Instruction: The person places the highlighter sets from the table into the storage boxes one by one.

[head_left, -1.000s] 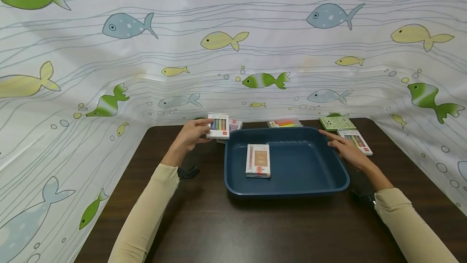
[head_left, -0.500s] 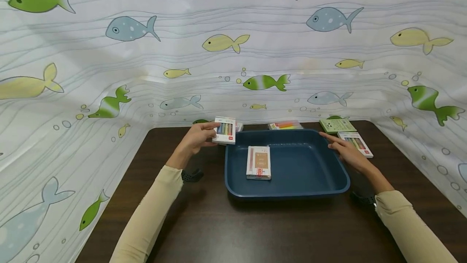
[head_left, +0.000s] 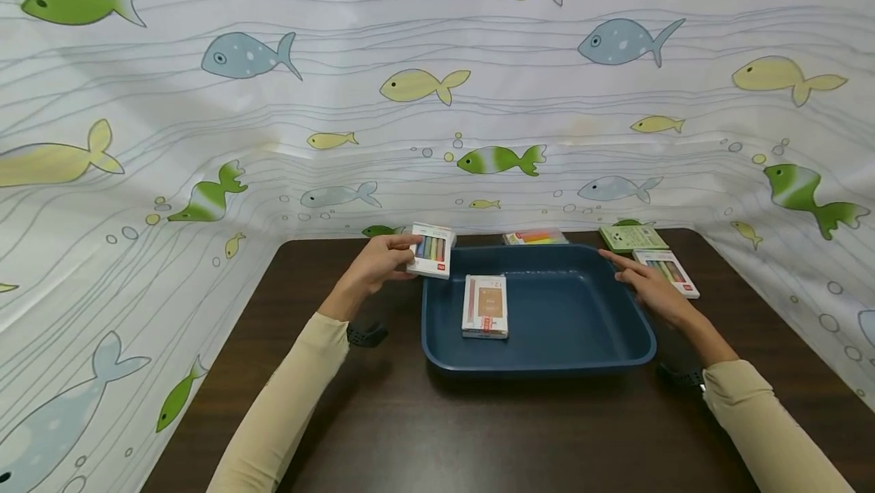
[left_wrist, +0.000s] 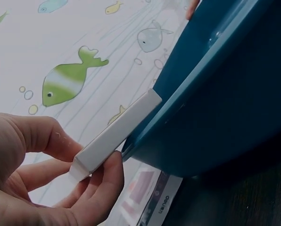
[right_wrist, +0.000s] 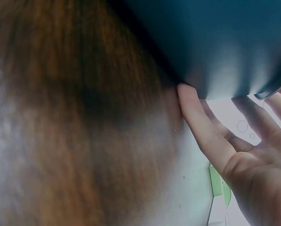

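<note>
My left hand (head_left: 374,263) pinches a flat white box of coloured sticks (head_left: 432,250) between thumb and fingers, over the left rim of a dark blue tray (head_left: 567,318). The left wrist view shows that box edge-on and tilted, just outside the tray's wall. A white and tan box (head_left: 485,307) lies flat inside the tray, on its left side. At the tray's right side is my right hand (head_left: 652,288), with fairly straight fingers touching the rim. In the right wrist view, a fingertip (right_wrist: 187,92) presses the tray's outer wall low down.
Behind the tray lies a clear pack of bright coloured sticks (head_left: 535,236). A green box (head_left: 632,238) and a similar white box of coloured sticks (head_left: 666,273) lie at the back right. Another white box (left_wrist: 147,193) sits beside the tray's left end. A fish-print curtain (head_left: 424,166) closes the back.
My left hand has carried the box of coloured sticks rightward and slightly toward me, to the tray's left rim. My right hand keeps its place on the tray.
</note>
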A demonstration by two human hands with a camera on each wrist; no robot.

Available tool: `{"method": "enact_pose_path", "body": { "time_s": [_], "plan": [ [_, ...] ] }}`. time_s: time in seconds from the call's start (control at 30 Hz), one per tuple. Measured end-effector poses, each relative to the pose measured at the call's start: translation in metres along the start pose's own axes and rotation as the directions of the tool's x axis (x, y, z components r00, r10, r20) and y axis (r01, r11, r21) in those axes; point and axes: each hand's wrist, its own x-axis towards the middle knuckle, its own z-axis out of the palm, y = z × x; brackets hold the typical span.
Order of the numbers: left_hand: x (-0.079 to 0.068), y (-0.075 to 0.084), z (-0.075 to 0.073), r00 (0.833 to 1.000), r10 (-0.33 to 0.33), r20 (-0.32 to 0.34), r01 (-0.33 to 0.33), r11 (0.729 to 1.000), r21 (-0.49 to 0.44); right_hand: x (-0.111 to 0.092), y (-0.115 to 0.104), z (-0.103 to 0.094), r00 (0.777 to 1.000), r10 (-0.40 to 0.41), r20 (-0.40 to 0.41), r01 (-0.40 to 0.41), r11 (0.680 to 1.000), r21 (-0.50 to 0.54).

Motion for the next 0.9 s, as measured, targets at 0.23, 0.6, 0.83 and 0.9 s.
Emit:
{"method": "enact_pose_path", "body": {
  "time_s": [0.23,0.6,0.83,0.9],
  "plan": [
    [-0.001,0.008,0.010,1.000,0.023,0.006,-0.024,0.999,0.042,0.001,-0.004,-0.004,1.000,-0.005,-0.012,0.005,1.000,-0.002],
    [-0.007,0.013,0.020,1.000,0.003,0.024,-0.004,0.999,0.049,0.000,0.000,-0.001,1.000,-0.007,-0.004,0.007,1.000,0.006],
    [-0.010,0.014,0.028,0.998,0.017,0.054,-0.020,0.998,0.058,0.000,-0.001,-0.001,1.000,0.000,-0.005,0.000,1.000,0.014],
    [-0.011,0.015,0.030,0.998,0.020,0.061,-0.024,0.998,0.066,0.000,-0.002,0.000,1.000,0.003,-0.004,-0.002,1.000,0.011]
  ]
}}
